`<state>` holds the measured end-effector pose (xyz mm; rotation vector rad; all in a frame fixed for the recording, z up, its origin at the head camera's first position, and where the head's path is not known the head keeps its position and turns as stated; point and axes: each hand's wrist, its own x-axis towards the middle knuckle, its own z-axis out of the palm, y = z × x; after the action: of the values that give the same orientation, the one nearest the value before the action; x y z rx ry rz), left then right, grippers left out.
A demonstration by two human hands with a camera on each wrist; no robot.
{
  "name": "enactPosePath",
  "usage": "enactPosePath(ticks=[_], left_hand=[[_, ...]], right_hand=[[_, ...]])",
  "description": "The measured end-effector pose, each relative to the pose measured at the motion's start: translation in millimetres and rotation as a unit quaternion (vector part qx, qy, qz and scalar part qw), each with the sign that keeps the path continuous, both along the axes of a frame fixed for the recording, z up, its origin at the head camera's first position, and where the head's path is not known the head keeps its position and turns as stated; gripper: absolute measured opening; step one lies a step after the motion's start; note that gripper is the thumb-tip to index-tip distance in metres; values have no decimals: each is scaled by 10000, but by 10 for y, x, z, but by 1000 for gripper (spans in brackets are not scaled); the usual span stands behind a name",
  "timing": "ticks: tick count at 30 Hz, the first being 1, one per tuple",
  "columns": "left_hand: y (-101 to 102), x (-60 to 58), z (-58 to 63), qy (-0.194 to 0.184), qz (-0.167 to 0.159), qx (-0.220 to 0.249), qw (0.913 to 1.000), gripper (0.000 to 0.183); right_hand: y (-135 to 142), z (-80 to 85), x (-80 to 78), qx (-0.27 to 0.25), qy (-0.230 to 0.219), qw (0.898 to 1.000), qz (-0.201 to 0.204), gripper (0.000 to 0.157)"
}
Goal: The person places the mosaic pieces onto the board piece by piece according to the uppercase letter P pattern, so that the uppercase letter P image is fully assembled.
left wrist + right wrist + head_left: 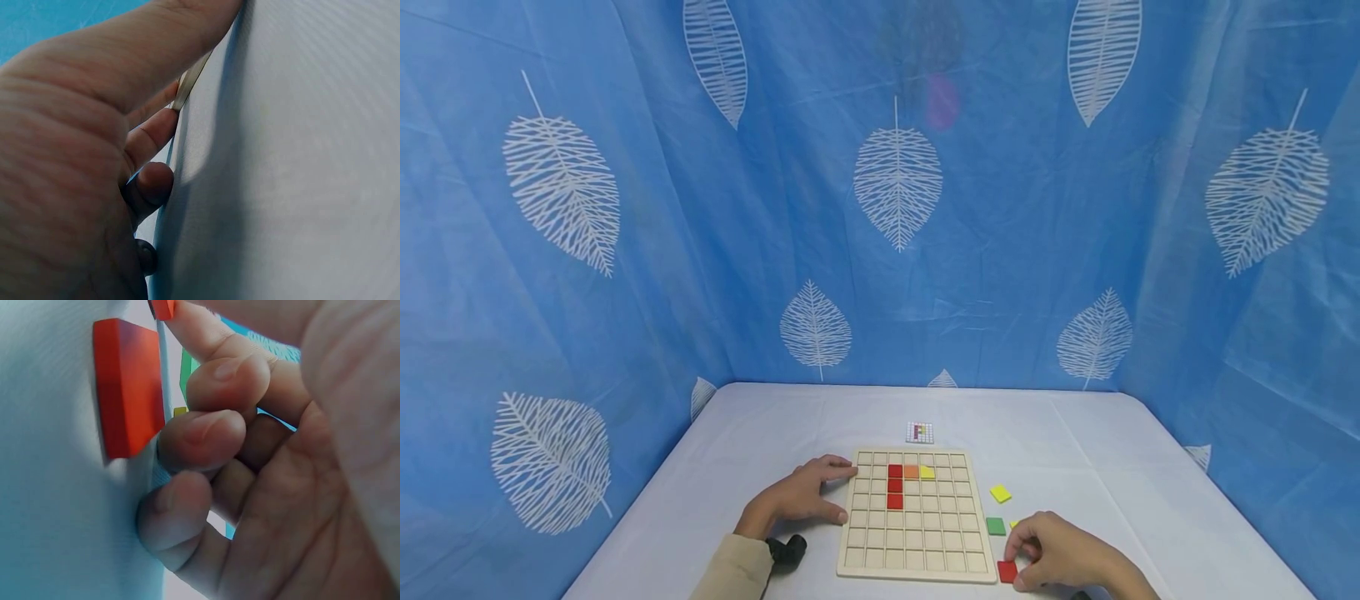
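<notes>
Red tile [1007, 572]: on the table [1075, 467], just off the near-right corner of the board [916, 574]. Your right hand [1060, 550] pinches it, thumb and forefinger; your left hand [797, 493], loosely spread, touches the board's left edge. Likely light, stiff, smooth: grip opposite edges

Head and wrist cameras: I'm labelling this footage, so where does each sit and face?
Head: on the person's head, facing forward and down at the wooden board; left hand and right hand show.
Left wrist: worn there, facing along the white tabletop toward the board's edge; the hand fills the left.
Right wrist: worn there, facing red tiles; curled fingers show.
Head and right wrist share the right hand and green tile.
</notes>
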<state>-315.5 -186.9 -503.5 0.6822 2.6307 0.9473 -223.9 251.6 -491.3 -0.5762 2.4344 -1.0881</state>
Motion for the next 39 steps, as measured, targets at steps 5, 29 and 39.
enactPosePath(ticks=[5, 29, 39], left_hand=[[-3, 3, -9, -16, -47, 16, 10000, 81], [-14, -14, -19, -26, -17, 40, 10000, 82], [-7, -13, -17, 17, -21, 15, 10000, 82]], right_hand=[[20, 2, -14, -134, -98, 9999, 13, 18], [83, 56, -64, -695, 202, 9955, 605, 12], [83, 89, -74, -884, 251, 9942, 561, 16]])
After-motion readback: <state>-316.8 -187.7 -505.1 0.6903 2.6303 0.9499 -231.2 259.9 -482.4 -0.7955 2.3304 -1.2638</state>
